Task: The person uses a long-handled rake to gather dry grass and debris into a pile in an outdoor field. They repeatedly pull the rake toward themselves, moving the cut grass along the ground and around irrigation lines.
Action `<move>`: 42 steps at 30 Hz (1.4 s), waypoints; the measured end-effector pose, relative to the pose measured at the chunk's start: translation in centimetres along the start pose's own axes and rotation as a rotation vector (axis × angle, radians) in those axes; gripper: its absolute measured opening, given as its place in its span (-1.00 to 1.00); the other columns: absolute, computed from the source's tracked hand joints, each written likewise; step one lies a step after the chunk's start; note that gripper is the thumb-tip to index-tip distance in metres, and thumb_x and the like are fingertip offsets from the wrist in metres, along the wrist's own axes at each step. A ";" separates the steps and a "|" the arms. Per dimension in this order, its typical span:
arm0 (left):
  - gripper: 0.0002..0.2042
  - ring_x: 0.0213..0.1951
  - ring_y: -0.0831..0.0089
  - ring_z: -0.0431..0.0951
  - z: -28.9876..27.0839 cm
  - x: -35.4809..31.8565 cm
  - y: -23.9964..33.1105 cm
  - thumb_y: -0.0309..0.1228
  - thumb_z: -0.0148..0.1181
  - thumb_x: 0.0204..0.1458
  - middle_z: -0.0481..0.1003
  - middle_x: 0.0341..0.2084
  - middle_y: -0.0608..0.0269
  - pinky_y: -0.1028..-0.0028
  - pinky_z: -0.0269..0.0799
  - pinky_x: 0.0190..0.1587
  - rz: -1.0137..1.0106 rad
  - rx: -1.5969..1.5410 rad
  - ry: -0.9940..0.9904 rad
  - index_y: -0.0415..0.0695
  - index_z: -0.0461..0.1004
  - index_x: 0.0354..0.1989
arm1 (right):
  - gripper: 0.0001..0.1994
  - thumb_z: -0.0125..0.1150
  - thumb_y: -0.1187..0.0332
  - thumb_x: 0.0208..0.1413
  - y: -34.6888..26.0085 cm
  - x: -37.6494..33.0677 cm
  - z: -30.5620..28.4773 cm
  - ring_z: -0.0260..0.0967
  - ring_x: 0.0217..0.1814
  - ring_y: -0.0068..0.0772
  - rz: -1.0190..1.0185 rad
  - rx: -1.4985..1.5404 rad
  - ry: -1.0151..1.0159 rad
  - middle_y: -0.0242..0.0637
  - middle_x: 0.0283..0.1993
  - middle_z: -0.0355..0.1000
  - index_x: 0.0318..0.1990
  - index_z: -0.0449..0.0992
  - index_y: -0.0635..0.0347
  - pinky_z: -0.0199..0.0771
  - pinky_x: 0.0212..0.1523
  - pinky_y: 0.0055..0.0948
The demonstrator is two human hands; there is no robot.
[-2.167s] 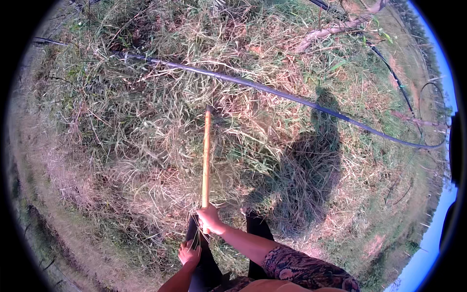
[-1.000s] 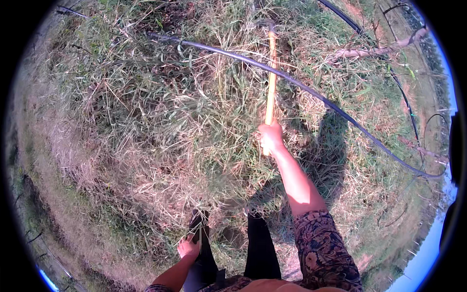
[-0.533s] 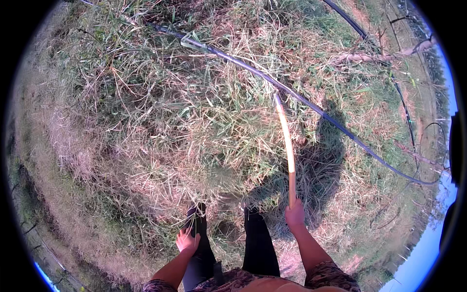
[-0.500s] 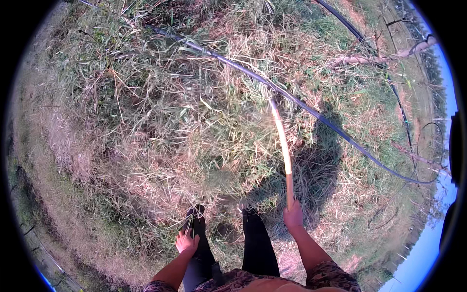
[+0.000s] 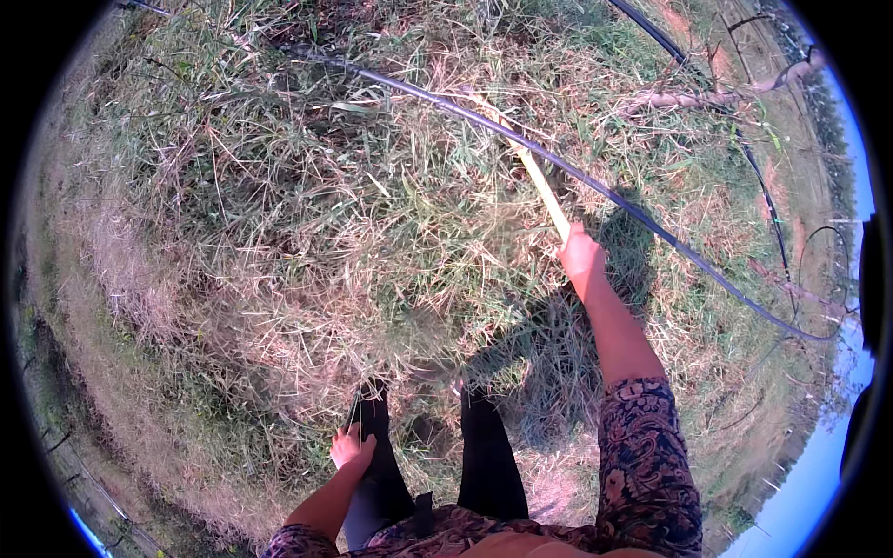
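Right hand (image 5: 581, 259) gripping wooden handle (image 5: 542, 191), reaching into tall grass (image 5: 307, 214) past black hose (image 5: 595, 186); left hand (image 5: 351, 448) hanging loose, empty. Keeping stroke clear of hose advisable.

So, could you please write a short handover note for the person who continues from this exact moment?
Right hand: stretched forward, closed around the near end of a long yellow stick.
Left hand: holds nothing, hanging low beside the left leg.
The stick points away into the tall grass; its far end reaches the dark hose lying across the grass, and I cannot tell whether they touch.
Done: no cut or cleared patch is visible; the grass is thick and tangled.
Left: the grass around the hose is uncut. Mind the hose and the dry branch behind it.
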State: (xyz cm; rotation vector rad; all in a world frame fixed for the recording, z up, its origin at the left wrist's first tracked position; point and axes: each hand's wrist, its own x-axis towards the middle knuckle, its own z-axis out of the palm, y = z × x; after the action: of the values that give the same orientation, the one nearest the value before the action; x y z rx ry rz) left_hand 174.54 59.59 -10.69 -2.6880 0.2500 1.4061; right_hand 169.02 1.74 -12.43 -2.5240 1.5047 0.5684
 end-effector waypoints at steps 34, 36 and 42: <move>-0.51 0.07 0.16 0.32 3.4 -2.1 -2.7 -0.12 0.21 -0.20 0.33 0.01 0.20 0.19 0.32 0.07 -0.039 0.045 0.004 0.11 0.43 0.00 | -0.64 0.20 0.25 -0.02 -4.9 -19.2 11.6 0.44 -0.24 0.18 0.144 0.384 -0.408 0.10 -0.31 0.45 -0.15 0.24 0.23 0.45 -0.19 0.00; -0.51 0.07 0.14 0.32 3.2 -1.9 -1.9 -0.12 0.20 -0.20 0.33 0.01 0.20 0.18 0.30 0.08 -0.059 0.025 -0.009 0.11 0.42 0.01 | -0.63 0.20 0.25 -0.02 -2.9 -25.1 9.9 0.43 -0.22 0.18 0.151 0.343 -0.441 0.10 -0.32 0.44 -0.15 0.24 0.23 0.43 -0.17 0.01; -0.51 0.07 0.13 0.33 1.4 -0.5 -1.6 -0.12 0.17 -0.19 0.33 0.03 0.22 0.18 0.29 0.08 -0.104 -0.027 -0.039 0.10 0.42 0.01 | -0.66 0.19 0.29 -0.04 -4.0 -22.7 6.4 0.43 -0.24 0.17 0.078 0.312 -0.327 0.10 -0.35 0.44 -0.16 0.28 0.26 0.43 -0.22 0.01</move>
State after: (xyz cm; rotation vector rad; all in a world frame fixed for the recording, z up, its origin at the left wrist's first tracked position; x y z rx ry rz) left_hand 173.44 61.40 -11.00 -2.6489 0.0874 1.4406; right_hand 161.30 24.15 -9.66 -2.0350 1.4453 0.6607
